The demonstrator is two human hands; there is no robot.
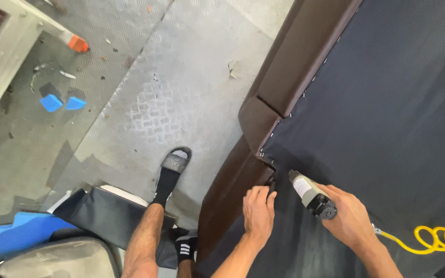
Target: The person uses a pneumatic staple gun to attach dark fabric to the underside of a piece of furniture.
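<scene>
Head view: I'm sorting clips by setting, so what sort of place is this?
Probably an upholstery or furniture workshop. The right hand holds a pneumatic stapler on a coiled yellow air hose, dark fabric is stapled along a brown upholstered frame, and the tread-plate floor is scrap-littered.

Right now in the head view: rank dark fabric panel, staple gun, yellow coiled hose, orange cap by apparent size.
1. dark fabric panel
2. yellow coiled hose and staple gun: look alike, unranked
3. orange cap, farther away, so unsure

Grey stapler (pixel 310 195) (tilted) on dark fabric (pixel 387 113).
</scene>
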